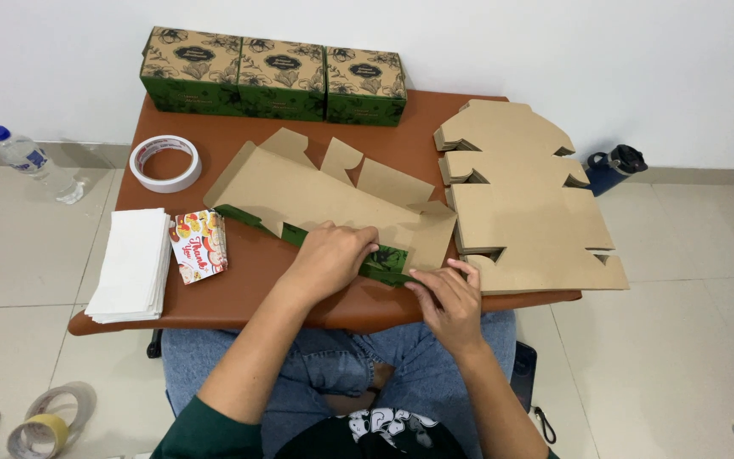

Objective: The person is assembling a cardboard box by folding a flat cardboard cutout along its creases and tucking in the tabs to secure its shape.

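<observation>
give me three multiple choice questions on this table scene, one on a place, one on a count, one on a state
1. Where is the roll of tape on the table?
A. near the back left corner
B. on the stack of flat cardboard blanks
C. under the right hand

2. How many assembled green and brown boxes stand along the back edge?
A. one
B. three
C. five

3. What state is the carton under the hands in?
A. closed and taped
B. crushed into a ball
C. unfolded flat, with one edge being folded

Answers:
1. A, the white roll lies left of the carton, above the white napkin stack.
2. B, three stand side by side by the wall.
3. C, its flaps are spread out while the left hand and right hand press the near green edge.
</observation>
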